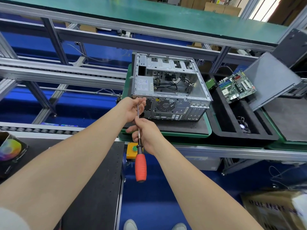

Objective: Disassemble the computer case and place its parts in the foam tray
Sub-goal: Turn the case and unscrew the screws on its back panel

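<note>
Left hand (133, 108) fingers curl around the screwdriver (140, 165) shaft near its hidden tip. The right hand (147, 135) grips the shaft just above the red handle. Keep the shaft straight and press along it while turning. The computer case (171, 83) rear left corner touches the left fingers. The foam tray (216, 117) lies just right of the case.

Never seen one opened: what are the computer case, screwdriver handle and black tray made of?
Computer case: grey sheet metal, likely steel, with stamped holes. Screwdriver handle: matt red plastic or rubber, ribbed. Foam tray: dull black foam, rounded edges.
</note>
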